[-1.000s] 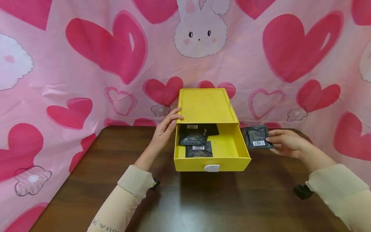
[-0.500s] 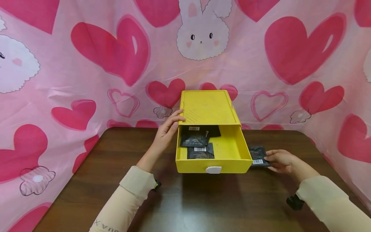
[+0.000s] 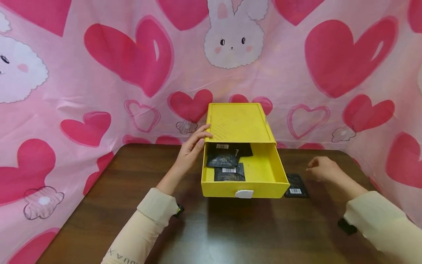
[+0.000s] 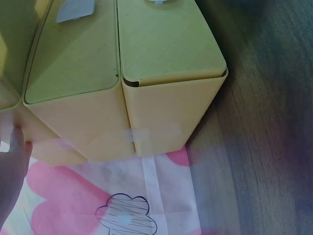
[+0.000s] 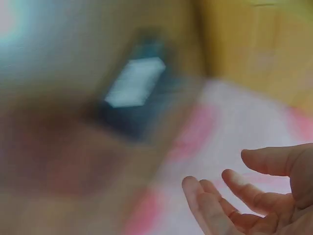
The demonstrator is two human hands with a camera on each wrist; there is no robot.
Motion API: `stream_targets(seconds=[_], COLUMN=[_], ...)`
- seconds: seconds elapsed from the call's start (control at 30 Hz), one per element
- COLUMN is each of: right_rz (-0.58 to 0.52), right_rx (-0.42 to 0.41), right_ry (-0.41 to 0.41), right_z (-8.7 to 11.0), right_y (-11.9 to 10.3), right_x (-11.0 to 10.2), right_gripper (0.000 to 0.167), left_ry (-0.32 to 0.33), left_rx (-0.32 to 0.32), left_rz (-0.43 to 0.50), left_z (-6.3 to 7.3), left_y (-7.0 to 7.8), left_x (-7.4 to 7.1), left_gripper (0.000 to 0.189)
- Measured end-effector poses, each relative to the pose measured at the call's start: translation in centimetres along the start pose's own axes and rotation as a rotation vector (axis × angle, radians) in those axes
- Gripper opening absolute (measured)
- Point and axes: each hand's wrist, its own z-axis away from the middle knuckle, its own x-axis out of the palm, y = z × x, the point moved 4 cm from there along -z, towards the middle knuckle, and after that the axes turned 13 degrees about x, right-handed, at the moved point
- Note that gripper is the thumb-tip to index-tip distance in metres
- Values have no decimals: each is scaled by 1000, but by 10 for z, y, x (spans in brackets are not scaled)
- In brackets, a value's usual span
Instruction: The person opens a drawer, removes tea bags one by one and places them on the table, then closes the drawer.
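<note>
A yellow drawer cabinet (image 3: 242, 123) stands at the back of the table, its top drawer (image 3: 263, 190) pulled out by a white tab handle. Several flat black packets (image 3: 221, 157) with barcode labels lie in the left part of that drawer. My left hand (image 3: 189, 152) rests on the cabinet's upper left edge with extended fingers. On the table, right beside the drawer, lies one black packet (image 3: 296, 186). My right hand (image 3: 324, 169) hovers just right of this packet, apart from it. The right wrist view shows that hand's fingers spread and holding nothing; the packet is blurred there.
Beneath the pulled-out drawer, closed drawers (image 4: 173, 44) show in the left wrist view. The dark wooden table (image 3: 250, 234) extends in front and to both sides. A pink heart-print cloth (image 3: 184, 55) hangs close behind the cabinet.
My right hand has lowered the packet from beside the drawer onto the table, let it go and drawn back to the right. The left hand stays on the cabinet.
</note>
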Motion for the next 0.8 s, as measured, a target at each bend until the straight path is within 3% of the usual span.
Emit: stream_targets(seconds=[0.1,0.2,0.27,0.37,0.5,0.63,0.8], right_rz=[24,45,56,80,158,221,259], right_rx=[-124,-222,-261,-308,-335,-301,-247], right_ry=[109,142,89,-74,-254,-350,-450], right_z=[20,47,63,81,88,85,81], right_y=[-51,-106,-140,-182,-220,-241,-249], right_x=[-34,-59,-65,-60,-47,-32,-14], right_gripper=[26,24,22,22,26,32,31], left_ry=[0,6,10,14,22,24,12], left_rx=[10,24,28,25,34,44,23], left_rz=[-3,-3,-3,-6,-2,5,-8], left_z=[-2,-3,-3,-2,-1,-1,-2], left_y=[1,1,0,0,1,1,0], left_x=[1,1,1,0,0,0,1], left_gripper=[26,26,26,26,26,26,26])
